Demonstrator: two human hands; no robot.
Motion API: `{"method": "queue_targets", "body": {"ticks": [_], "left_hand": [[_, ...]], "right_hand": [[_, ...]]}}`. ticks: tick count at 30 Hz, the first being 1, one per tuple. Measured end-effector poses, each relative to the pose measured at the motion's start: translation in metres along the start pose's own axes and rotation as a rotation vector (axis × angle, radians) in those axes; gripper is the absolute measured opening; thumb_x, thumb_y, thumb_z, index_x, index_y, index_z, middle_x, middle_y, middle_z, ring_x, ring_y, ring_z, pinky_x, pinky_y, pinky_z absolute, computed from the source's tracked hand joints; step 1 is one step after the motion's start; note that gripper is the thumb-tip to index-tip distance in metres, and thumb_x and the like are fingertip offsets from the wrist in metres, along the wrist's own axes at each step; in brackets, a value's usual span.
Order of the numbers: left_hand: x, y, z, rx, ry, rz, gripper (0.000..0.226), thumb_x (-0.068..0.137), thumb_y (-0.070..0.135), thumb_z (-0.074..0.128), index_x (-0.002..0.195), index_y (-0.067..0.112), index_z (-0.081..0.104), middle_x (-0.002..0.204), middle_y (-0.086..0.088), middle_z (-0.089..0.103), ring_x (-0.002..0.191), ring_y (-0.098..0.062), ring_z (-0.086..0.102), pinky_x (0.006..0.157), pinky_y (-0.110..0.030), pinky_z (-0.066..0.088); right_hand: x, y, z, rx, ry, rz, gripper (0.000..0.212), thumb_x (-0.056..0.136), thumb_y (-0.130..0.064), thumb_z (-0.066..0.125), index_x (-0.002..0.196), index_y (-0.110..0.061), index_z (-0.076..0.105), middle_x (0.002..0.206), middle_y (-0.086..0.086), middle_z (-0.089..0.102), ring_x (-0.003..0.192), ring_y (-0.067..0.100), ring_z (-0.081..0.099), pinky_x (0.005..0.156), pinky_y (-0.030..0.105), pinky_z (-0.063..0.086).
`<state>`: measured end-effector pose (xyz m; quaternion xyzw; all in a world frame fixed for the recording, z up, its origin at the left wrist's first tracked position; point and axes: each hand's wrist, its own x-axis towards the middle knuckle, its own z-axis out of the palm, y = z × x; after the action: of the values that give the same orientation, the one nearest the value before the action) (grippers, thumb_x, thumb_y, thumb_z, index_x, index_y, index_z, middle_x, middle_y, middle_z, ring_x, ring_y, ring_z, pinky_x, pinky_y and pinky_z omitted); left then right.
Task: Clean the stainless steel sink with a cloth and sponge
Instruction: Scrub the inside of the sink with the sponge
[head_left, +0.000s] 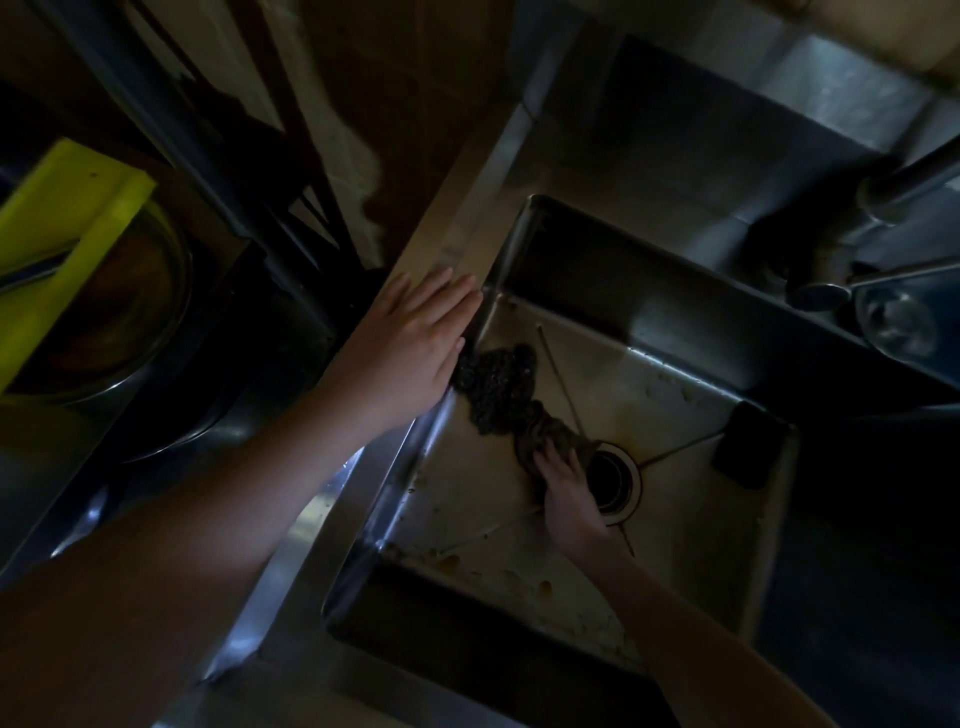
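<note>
The stainless steel sink (691, 525) fills the middle of the dim head view, its floor marked with brown stains and specks. A dark, textured cloth (501, 387) lies stretched across the sink floor from the left wall toward the drain (615, 480). My right hand (569, 491) is down in the basin beside the drain and grips the near end of the cloth. My left hand (415, 338) rests flat on the sink's left rim, fingers straight. A dark sponge (748, 444) sits in the basin's right corner.
A steel faucet (872, 228) with its spout stands at the upper right, a round glass or steel piece (896, 322) below it. To the left, a yellow-green board (62, 234) lies over a metal bowl (150, 312). The steel counter rim (457, 218) borders the sink.
</note>
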<state>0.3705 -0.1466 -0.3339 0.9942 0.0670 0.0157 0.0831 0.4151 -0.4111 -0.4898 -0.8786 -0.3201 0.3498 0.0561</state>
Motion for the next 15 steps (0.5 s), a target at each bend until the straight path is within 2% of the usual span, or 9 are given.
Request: {"method": "queue_targets", "body": {"ticks": [3, 5, 8, 12, 15], "left_hand": [[0.000, 0.000, 0.001, -0.005, -0.003, 0.001, 0.052, 0.091, 0.027, 0.030, 0.134, 0.008, 0.049, 0.142, -0.008, 0.047, 0.133, -0.026, 0.040, 0.108, -0.046, 0.029], [0.000, 0.000, 0.001, -0.003, -0.001, 0.000, 0.052, 0.091, 0.027, 0.030, 0.134, 0.007, 0.049, 0.142, -0.008, 0.047, 0.133, -0.026, 0.040, 0.108, -0.046, 0.029], [0.000, 0.000, 0.001, 0.002, -0.010, -0.001, 0.052, 0.091, 0.027, 0.029, 0.135, 0.007, 0.049, 0.143, -0.008, 0.047, 0.134, -0.026, 0.040, 0.108, -0.046, 0.028], [0.000, 0.000, 0.001, -0.001, -0.022, -0.001, 0.053, 0.091, 0.028, 0.029, 0.135, 0.007, 0.048, 0.143, -0.009, 0.046, 0.134, -0.027, 0.039, 0.109, -0.046, 0.028], [0.001, 0.000, 0.000, -0.005, -0.014, -0.001, 0.052, 0.090, 0.028, 0.029, 0.134, 0.007, 0.049, 0.143, -0.009, 0.047, 0.133, -0.027, 0.040, 0.109, -0.046, 0.028]], "right_hand": [[-0.001, -0.004, 0.000, 0.049, -0.006, 0.038, 0.055, 0.099, -0.003, 0.030, 0.150, -0.009, 0.009, 0.159, 0.004, -0.002, 0.147, 0.029, -0.008, 0.121, 0.038, 0.001], [0.002, -0.010, 0.000, 0.141, 0.067, 0.086, 0.054, 0.100, -0.007, 0.034, 0.151, -0.012, 0.013, 0.160, 0.003, 0.000, 0.147, 0.029, -0.007, 0.121, 0.039, 0.006], [0.009, -0.013, 0.006, 0.249, 0.139, 0.167, 0.059, 0.096, 0.004, 0.034, 0.150, -0.015, 0.020, 0.160, 0.001, 0.007, 0.147, 0.028, 0.000, 0.119, 0.036, 0.012], [0.003, -0.008, 0.008, 0.255, 0.113, 0.222, 0.053, 0.097, 0.002, 0.032, 0.147, -0.012, 0.028, 0.158, 0.005, 0.016, 0.146, 0.027, 0.012, 0.119, 0.036, 0.021], [-0.009, -0.006, 0.013, 0.229, 0.045, 0.191, 0.052, 0.098, 0.001, 0.031, 0.147, -0.013, 0.028, 0.158, 0.003, 0.015, 0.146, 0.027, 0.011, 0.118, 0.037, 0.023]]}}
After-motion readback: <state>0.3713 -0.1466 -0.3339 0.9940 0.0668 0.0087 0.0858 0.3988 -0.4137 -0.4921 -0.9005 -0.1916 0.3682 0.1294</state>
